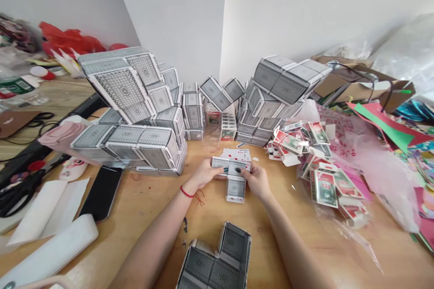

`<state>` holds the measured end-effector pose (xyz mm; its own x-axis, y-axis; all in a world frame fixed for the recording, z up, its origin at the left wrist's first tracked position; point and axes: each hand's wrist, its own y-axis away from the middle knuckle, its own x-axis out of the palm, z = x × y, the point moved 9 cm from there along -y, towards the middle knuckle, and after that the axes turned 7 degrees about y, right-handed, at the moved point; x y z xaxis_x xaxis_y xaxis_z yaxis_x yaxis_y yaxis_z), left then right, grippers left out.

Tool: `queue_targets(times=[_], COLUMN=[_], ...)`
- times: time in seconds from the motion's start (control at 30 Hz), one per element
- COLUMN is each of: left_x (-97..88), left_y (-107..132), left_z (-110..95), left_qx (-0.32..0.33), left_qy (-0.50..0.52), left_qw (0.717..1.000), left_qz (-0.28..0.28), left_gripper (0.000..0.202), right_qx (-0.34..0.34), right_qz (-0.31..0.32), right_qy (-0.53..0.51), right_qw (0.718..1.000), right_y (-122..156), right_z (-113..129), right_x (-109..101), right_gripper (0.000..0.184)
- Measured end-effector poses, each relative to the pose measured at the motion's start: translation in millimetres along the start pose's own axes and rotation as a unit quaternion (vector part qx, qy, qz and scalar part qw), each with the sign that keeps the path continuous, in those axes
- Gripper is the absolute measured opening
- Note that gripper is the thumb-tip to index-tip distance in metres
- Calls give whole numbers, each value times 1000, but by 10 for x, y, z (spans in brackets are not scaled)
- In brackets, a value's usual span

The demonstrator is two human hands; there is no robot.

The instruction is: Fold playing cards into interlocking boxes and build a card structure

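At the middle of the table, my left hand point(204, 174) and my right hand point(258, 181) grip a T-shaped piece of joined playing cards point(235, 186) from its two sides. Grey patterned card backs face up on it, and both thumbs press on its top. My fingers underneath are hidden. Just beyond it lie loose playing cards point(237, 154), face up. Nearest to me stands a block built of joined cards point(212, 267), between my forearms.
Stacked card blocks stand at left point(149, 144) and right point(267, 95). Small opened card boxes point(325, 187) and clear plastic point(383, 189) spread on the right. A black phone point(101, 192), scissors point(25, 189) and a white elongated object point(50, 253) lie left. Walls rise behind.
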<state>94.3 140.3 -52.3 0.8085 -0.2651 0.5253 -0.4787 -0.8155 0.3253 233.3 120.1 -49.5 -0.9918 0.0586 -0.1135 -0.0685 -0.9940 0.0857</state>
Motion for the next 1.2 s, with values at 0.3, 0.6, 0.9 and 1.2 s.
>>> queue_targets(times=[0.3,0.6,0.9,1.2], left_x=[-3,16,-69,-129], left_y=[-28,-6,-10,21], left_z=[-79,-115,-120,-228], left_qx=[49,58,54,118], left_qy=[-64,-128,-187,67], left_qw=[996,989,977,988], left_qz=[-25,-34,-86,-72], left_gripper=[43,30,20,42], right_qx=[0,26,-29,76], right_qz=[2,32,-57,48], right_qy=[12,96,318,-149], right_qw=[1000,994,946,985], right_y=[-7,66,209,112], right_z=[33,85,352,100], right_x=[-26,81,7,165], right_gripper=[28,29,25,39])
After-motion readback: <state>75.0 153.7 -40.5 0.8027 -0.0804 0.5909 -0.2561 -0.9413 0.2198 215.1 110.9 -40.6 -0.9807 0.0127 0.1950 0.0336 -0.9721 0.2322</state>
